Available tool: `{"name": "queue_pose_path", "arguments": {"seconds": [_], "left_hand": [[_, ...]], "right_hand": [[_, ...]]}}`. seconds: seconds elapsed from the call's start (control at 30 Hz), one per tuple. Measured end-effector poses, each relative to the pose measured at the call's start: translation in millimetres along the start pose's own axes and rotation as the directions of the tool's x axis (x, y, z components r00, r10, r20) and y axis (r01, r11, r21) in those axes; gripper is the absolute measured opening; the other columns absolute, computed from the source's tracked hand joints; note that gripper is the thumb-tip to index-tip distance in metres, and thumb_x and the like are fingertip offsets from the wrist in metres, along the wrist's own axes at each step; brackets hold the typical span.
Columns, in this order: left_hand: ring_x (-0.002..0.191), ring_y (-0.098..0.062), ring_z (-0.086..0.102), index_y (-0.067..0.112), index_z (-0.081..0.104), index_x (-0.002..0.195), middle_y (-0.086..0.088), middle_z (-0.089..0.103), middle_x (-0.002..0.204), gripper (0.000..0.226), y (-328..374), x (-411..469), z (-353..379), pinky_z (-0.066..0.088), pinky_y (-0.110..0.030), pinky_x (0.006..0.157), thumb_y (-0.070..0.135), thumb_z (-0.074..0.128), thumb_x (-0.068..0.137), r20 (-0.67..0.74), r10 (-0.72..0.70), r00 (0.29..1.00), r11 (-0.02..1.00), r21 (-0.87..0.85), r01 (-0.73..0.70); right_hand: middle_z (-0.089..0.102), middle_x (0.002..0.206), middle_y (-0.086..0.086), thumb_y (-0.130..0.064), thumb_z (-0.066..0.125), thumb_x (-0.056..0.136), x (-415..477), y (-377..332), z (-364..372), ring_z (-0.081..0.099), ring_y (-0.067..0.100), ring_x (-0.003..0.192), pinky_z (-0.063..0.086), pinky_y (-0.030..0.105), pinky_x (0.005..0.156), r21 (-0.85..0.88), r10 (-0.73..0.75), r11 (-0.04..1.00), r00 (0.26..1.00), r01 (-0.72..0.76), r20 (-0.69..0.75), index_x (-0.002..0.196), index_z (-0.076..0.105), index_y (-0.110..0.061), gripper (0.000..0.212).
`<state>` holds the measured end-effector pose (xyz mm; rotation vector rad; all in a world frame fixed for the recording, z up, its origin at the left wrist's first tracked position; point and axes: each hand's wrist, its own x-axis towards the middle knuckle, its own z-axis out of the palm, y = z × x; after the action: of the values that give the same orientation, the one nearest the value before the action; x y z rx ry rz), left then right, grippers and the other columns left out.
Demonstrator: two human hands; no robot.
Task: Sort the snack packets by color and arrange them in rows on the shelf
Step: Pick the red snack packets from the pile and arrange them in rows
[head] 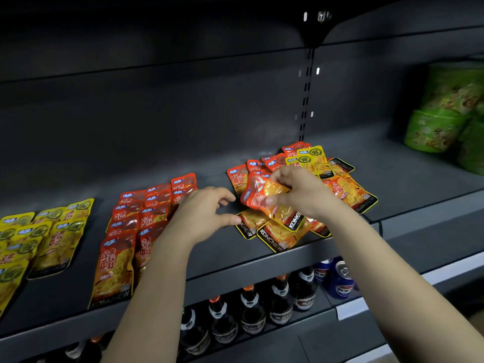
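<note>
- Right hand (301, 191) grips one red packet (259, 195): fingers curled over its top edge, thumb under it, the packet lifted and tilted above the pile.
- Left hand (207, 210) holds nothing. The fingers are loosely curved, with thumb and forefinger spread apart, just left of the held packet. The thumb tip is close to the pile's front edge; can't tell if it touches.
- Unsorted pile (345, 188) sits right of centre on the shelf (419, 179). It is mostly red packets overlapping at odd angles, some face up with black "KONCHEW" ends toward the front lip.
- Two yellow packets (311, 159) lie on top at the back of the pile.
- Sorted red packets (125, 221) lie flat in overlapping rows left of centre, running front to back. The left forearm covers part of the right-hand row.
- Sorted yellow packets (57, 231) are at far left, also in overlapping rows, cut off by the frame edge and set apart from the red ones.
- Green bags (440, 127) are stacked at the far right of the same shelf, well apart from the pile.
- The lower shelf holds dark bottles (251, 310) in a row and blue cans (337, 280) to their right.
</note>
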<state>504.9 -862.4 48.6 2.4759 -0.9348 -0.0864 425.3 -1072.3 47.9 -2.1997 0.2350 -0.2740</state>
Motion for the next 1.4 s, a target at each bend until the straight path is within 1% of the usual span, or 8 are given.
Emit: {"name": "queue_pose_path", "arguments": {"seconds": [0.07, 0.17, 0.4, 0.6, 0.8, 1.13, 1.27, 1.4], "left_hand": [[0.101, -0.01, 0.059, 0.029, 0.065, 0.117, 0.008, 0.064, 0.111, 0.047, 6.3, 2.7, 3.3, 0.05, -0.037, 0.091, 0.039, 0.08, 0.074, 0.006, 0.019, 1.0, 1.0, 0.0, -0.019], [0.102, -0.009, 0.059, 0.03, 0.064, 0.118, 0.009, 0.064, 0.114, 0.046, 15.4, 5.5, 11.4, 0.05, -0.038, 0.092, 0.039, 0.079, 0.075, 0.029, 0.032, 0.999, 0.999, 0.003, -0.032], [0.097, -0.008, 0.059, 0.031, 0.067, 0.106, 0.014, 0.061, 0.101, 0.029, 32.2, 10.4, 31.5, 0.049, -0.037, 0.092, 0.037, 0.076, 0.079, 0.046, 0.06, 0.997, 0.998, 0.01, -0.061], [0.09, -0.007, 0.058, 0.028, 0.068, 0.104, 0.011, 0.061, 0.098, 0.028, 52.0, 14.8, 43.6, 0.053, -0.037, 0.085, 0.039, 0.075, 0.079, 0.017, 0.094, 0.995, 0.995, -0.042, -0.093], [0.094, -0.011, 0.06, 0.027, 0.063, 0.112, 0.01, 0.064, 0.104, 0.052, 84.9, 17.6, 58.4, 0.053, -0.034, 0.079, 0.058, 0.075, 0.072, 0.028, 0.053, 0.998, 0.998, 0.025, -0.054], [0.104, -0.02, 0.059, 0.02, 0.058, 0.125, 0.002, 0.064, 0.112, 0.071, 97.2, 25.5, 64.1, 0.052, -0.039, 0.087, 0.048, 0.084, 0.065, 0.047, -0.05, 0.998, 0.996, 0.071, 0.047], [0.105, -0.02, 0.058, 0.019, 0.063, 0.122, 0.001, 0.065, 0.112, 0.063, 100.2, 25.0, 62.7, 0.05, -0.036, 0.087, 0.045, 0.083, 0.068, 0.054, -0.023, 0.998, 0.999, 0.049, 0.021], [0.1, -0.017, 0.058, 0.021, 0.065, 0.104, 0.005, 0.063, 0.103, 0.045, 101.7, 22.3, 60.7, 0.05, -0.035, 0.083, 0.041, 0.084, 0.069, 0.052, 0.024, 0.998, 0.999, -0.047, -0.022]], "right_hand": [[0.068, 0.109, 0.004, -0.017, 0.081, 0.077, -1.9, 4.5, -9.4, 0.063, 0.018, 0.105, 0.048, 0.037, 0.097, 0.107, -0.002, 0.994, 0.997, 0.01, -0.073, 0.11, 0.063, -0.015, 0.038], [0.073, 0.095, 0.011, -0.012, 0.074, 0.083, -9.5, 10.4, -22.0, 0.069, 0.023, 0.085, 0.055, 0.04, 0.082, 0.261, -0.006, 0.964, 0.985, 0.052, -0.172, 0.096, 0.067, -0.009, 0.015], [0.074, 0.095, 0.006, -0.003, 0.069, 0.085, -18.9, 27.3, -40.3, 0.072, 0.018, 0.084, 0.058, 0.031, 0.077, 0.494, 0.075, 0.866, 0.96, 0.07, -0.268, 0.111, 0.061, -0.002, 0.028], [0.074, 0.099, 0.004, -0.004, 0.07, 0.084, -20.1, 39.1, -49.2, 0.072, 0.022, 0.091, 0.057, 0.037, 0.082, 0.528, 0.087, 0.846, 0.961, 0.068, -0.263, 0.111, 0.061, -0.009, 0.029], [0.073, 0.096, 0.007, -0.001, 0.07, 0.083, -23.4, 44.6, -54.7, 0.072, 0.02, 0.086, 0.058, 0.032, 0.077, 0.527, 0.069, 0.846, 0.965, 0.078, -0.253, 0.112, 0.06, -0.002, 0.03], [0.074, 0.101, 0.008, -0.007, 0.072, 0.082, -24.1, 52.4, -62.7, 0.072, 0.023, 0.09, 0.058, 0.036, 0.081, 0.511, 0.068, 0.857, 0.967, 0.069, -0.245, 0.113, 0.06, -0.002, 0.034], [0.074, 0.1, 0.007, -0.007, 0.072, 0.083, -23.2, 47.9, -65.8, 0.073, 0.022, 0.089, 0.058, 0.035, 0.079, 0.507, 0.055, 0.857, 0.965, 0.085, -0.255, 0.113, 0.059, -0.002, 0.032], [0.075, 0.097, 0.004, -0.01, 0.072, 0.084, -22.1, 41.8, -67.4, 0.073, 0.02, 0.088, 0.058, 0.036, 0.08, 0.477, 0.039, 0.873, 0.961, 0.101, -0.275, 0.108, 0.061, -0.005, 0.027]]}}
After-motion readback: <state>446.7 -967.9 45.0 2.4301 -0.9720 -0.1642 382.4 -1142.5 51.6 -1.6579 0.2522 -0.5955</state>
